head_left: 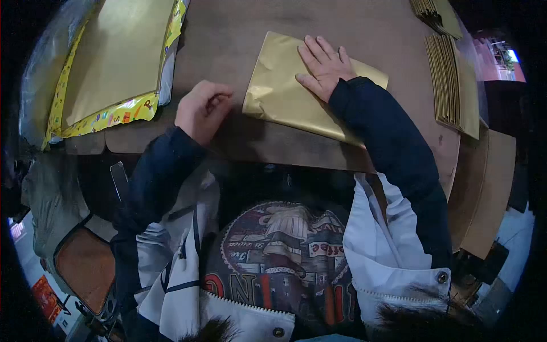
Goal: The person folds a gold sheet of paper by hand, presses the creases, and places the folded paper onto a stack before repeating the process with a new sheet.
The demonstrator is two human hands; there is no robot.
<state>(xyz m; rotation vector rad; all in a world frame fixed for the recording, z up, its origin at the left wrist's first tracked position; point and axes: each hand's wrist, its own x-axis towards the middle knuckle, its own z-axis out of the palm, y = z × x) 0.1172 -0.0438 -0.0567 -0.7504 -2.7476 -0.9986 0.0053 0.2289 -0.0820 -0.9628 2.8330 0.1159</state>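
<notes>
Right hand [323, 67] lay flat, fingers spread, on gold sheet [296, 91] at upper centre; left hand [200, 108] curled, holding nothing visible; sheet judged light, slippery, crease-prone—grip by edges.

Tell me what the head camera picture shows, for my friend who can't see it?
A person's right hand presses flat on a folded gold paper sheet lying on a brown wooden table. The left hand rests curled on the table beside it. Stacks of gold paper sit at the right edge.
</notes>
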